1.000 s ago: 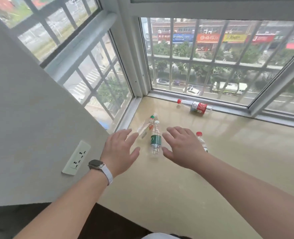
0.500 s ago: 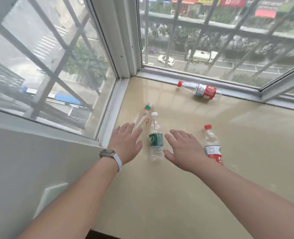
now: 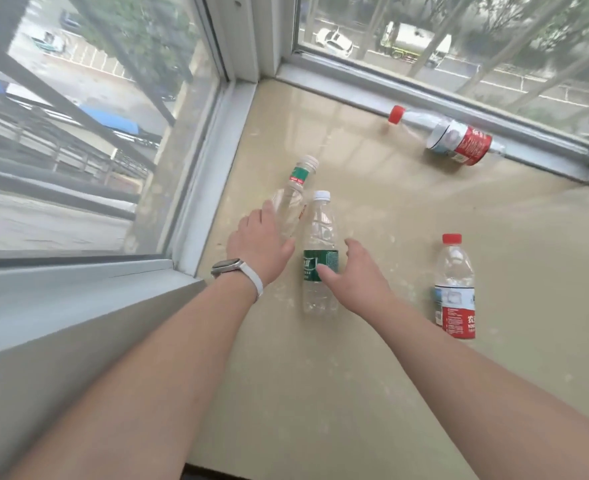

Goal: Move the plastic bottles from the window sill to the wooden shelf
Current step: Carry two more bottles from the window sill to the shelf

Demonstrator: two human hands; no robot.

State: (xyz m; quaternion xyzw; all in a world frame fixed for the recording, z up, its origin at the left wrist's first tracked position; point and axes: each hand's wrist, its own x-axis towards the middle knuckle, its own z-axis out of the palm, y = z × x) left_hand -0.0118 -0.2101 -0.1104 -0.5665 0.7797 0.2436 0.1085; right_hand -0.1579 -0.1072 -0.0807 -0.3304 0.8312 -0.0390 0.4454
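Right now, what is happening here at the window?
A person reaches with both hands over the window sill. The left hand is at the clear bottle with a green neck band; the right hand has its thumb against the green-label bottle. Neither is lifted yet. An upright red-cap bottle stands to the right, and a lying red-cap bottle rests by the far window frame.

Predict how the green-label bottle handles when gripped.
The green-label bottle looks empty, so probably very light. It stands tall on a narrow base: a sideways nudge would likely tip it. Its thin clear walls may dent under a hard squeeze.
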